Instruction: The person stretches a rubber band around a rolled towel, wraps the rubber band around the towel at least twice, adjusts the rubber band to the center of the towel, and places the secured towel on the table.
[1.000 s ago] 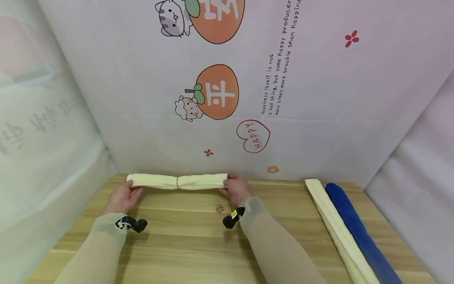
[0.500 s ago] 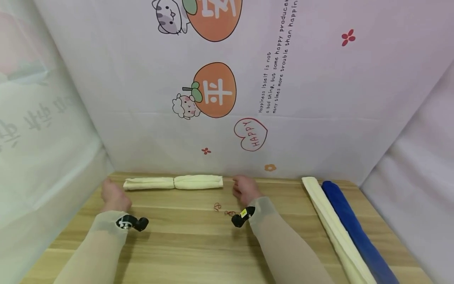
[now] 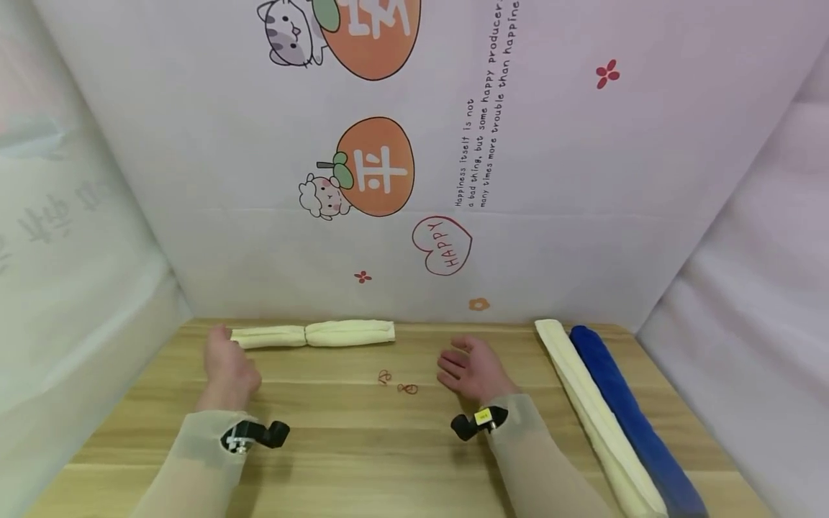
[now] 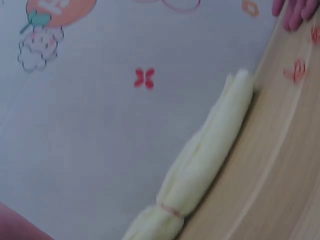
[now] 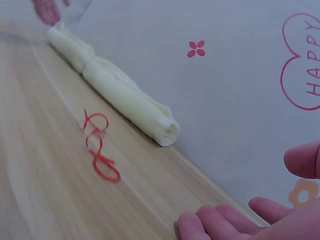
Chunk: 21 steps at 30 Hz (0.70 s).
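Note:
A pale yellow rolled towel lies along the back of the table, pinched in at its middle by a thin red band. My left hand is by the towel's left end and hides its tip in the head view; it holds nothing. Off to the right of the towel, my right hand hovers over the table, palm turned inward, fingers loosely bent with nothing in them. Between the hands, two twisted red bands lie on the wood, in front of the towel's right end.
On the right side of the table, a long cream towel roll and a blue towel roll lie side by side. A printed white cloth stands behind the wooden table, with white cloth walls on both sides.
Both hands have let go of the tied towel's ends, and it now rests on the table. My right hand has drawn away rightward and opened; my left remains near the left end.

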Each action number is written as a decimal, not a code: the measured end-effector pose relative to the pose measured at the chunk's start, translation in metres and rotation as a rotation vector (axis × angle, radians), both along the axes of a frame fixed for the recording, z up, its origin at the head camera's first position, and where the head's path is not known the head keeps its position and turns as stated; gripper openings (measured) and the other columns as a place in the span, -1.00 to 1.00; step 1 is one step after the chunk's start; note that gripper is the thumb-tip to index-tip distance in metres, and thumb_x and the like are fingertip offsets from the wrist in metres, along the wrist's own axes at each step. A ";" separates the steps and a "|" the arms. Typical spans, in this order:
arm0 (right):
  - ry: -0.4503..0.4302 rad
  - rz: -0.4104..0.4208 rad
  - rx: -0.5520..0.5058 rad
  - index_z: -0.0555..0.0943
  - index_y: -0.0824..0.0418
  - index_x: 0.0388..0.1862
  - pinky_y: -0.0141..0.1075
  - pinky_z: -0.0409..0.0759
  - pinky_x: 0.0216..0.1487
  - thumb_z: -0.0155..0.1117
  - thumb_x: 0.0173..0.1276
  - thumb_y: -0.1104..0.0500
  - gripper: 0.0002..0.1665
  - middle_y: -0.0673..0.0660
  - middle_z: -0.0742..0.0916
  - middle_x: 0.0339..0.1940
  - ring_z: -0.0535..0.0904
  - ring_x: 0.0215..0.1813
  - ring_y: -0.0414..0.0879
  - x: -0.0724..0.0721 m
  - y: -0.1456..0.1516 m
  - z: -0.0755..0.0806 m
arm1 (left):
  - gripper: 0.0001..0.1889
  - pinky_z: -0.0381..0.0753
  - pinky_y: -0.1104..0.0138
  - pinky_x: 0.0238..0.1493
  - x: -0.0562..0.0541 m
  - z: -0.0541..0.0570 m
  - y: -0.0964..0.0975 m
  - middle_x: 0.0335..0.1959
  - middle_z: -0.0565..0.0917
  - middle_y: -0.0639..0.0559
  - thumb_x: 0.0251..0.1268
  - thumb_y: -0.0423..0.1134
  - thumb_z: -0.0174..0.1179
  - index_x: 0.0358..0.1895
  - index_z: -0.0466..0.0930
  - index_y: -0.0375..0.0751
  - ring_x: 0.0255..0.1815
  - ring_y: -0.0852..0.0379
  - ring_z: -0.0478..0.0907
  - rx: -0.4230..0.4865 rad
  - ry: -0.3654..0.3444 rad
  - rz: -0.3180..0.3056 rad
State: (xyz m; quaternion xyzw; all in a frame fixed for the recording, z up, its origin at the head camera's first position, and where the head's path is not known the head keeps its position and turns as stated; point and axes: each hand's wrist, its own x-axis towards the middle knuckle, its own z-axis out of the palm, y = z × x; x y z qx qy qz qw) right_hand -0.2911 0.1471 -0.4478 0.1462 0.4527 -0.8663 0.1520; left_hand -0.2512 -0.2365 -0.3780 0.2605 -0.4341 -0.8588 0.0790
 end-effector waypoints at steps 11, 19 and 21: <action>0.088 0.074 0.209 -0.03 0.23 0.60 0.20 0.21 0.37 0.02 0.54 0.12 -0.22 0.46 0.21 0.50 0.16 0.49 0.31 0.036 0.057 0.031 | -0.12 -0.50 -0.18 0.41 0.033 0.010 0.061 0.59 -0.52 -0.01 0.38 0.47 -0.63 0.60 -0.49 0.05 0.54 -0.12 -0.61 -0.827 0.130 -0.721; 0.358 0.302 1.149 0.45 0.35 0.32 0.09 0.53 0.08 0.15 0.47 0.12 -0.47 0.35 0.55 0.25 0.51 0.18 0.24 0.072 0.103 0.068 | -0.19 -0.39 -0.23 0.41 0.054 0.018 0.098 0.61 -0.35 -0.12 0.50 0.39 -0.53 0.63 -0.20 -0.02 0.56 -0.19 -0.44 -1.079 0.219 -0.824; 0.426 0.331 1.395 0.55 0.36 0.18 0.03 0.56 -0.04 0.19 0.43 0.12 -0.55 0.29 0.64 0.10 0.57 0.07 0.16 0.076 0.119 0.072 | -0.21 -0.34 -0.25 0.41 0.058 0.019 0.101 0.61 -0.29 -0.17 0.54 0.34 -0.50 0.62 -0.12 -0.10 0.56 -0.23 -0.38 -1.141 0.240 -0.816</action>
